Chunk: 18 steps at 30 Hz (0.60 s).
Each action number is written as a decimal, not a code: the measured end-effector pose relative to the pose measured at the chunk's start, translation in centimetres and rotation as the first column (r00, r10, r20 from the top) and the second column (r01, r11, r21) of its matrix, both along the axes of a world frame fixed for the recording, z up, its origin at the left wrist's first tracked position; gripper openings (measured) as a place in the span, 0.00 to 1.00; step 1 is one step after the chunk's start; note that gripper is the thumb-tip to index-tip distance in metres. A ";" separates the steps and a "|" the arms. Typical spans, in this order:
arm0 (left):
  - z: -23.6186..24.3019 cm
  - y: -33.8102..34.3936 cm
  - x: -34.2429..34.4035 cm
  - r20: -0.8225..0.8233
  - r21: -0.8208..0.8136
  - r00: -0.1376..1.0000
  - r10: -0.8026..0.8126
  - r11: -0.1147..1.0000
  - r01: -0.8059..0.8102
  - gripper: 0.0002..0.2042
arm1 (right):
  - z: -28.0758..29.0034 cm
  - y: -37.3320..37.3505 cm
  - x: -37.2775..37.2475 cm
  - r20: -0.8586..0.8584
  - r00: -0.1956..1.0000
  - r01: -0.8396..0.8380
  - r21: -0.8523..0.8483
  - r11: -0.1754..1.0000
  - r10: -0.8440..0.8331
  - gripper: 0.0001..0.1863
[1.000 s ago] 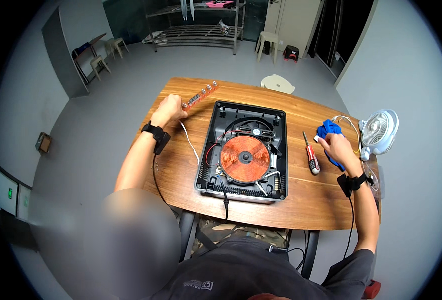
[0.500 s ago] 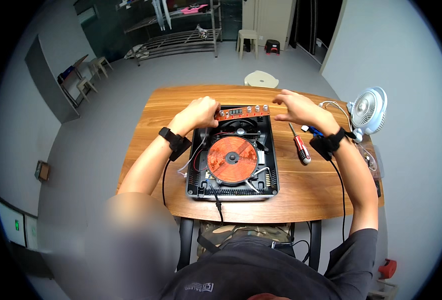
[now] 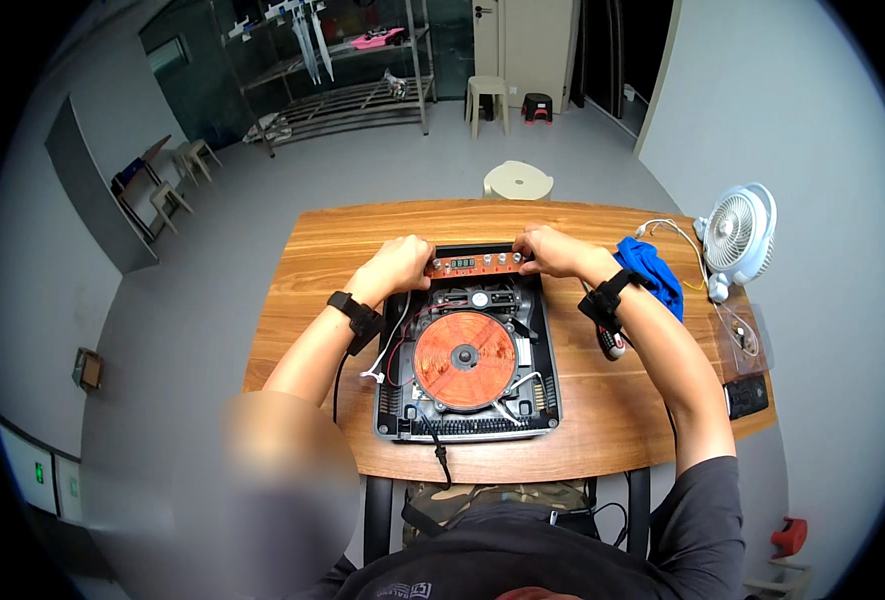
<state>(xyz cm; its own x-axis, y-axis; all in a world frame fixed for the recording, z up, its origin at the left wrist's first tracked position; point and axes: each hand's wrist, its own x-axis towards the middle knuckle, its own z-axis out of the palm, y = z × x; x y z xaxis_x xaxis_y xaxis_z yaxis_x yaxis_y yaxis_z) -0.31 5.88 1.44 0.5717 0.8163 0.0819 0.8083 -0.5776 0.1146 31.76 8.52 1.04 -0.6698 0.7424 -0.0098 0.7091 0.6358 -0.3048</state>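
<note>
An induction cooker base (image 3: 552, 400) lies on the wooden table with its top off. Inside, a round copper coil (image 3: 437, 350) sits in the middle of the black housing. An orange-red control board (image 3: 473, 265) with a small display and silver round buttons spans the far end. My left hand (image 3: 399, 266) is closed on the board's left end, fingertips at its edge. At the opposite end, my right hand (image 3: 556, 252) pinches the board too. A white connector lead (image 3: 374, 376) hangs over the cooker's left side. The fan under the board is mostly hidden.
A screwdriver (image 3: 613, 347) lies partly beneath my right forearm. Beyond it are a blue cloth (image 3: 652, 275), a white desk fan (image 3: 734, 232) with its cable, and a black flat object (image 3: 745, 397) at the right edge. The black power cord (image 3: 440, 456) trails off the near edge.
My right hand has come leftward from beside the cooker and closed on the board's right end. My left hand keeps its hold. The head view has shifted, and more of the blue cloth shows.
</note>
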 end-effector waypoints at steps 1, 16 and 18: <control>-0.2 0.3 -0.1 -0.005 0.003 1.000 0.003 1.000 -0.003 0.12 | -0.3 0.3 -0.2 -0.006 1.000 -0.004 -0.004 1.000 0.004 0.22; -0.9 1.5 -0.3 -0.091 0.005 0.996 0.015 1.000 -0.015 0.14 | -2.6 2.4 -0.1 -0.055 0.997 -0.043 0.024 0.999 0.045 0.21; -1.1 1.5 -0.4 -0.084 -0.003 0.996 0.020 1.000 -0.020 0.14 | -2.9 2.2 -0.1 -0.070 0.996 -0.045 0.068 0.997 0.049 0.20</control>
<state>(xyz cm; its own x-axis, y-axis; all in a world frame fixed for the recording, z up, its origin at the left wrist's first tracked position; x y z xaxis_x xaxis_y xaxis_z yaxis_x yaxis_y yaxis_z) -0.74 7.39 0.38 0.5598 0.8281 0.0309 0.8267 -0.5606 0.0476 31.65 10.71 -1.83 -0.7013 0.7074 0.0874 0.6559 0.6885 -0.3094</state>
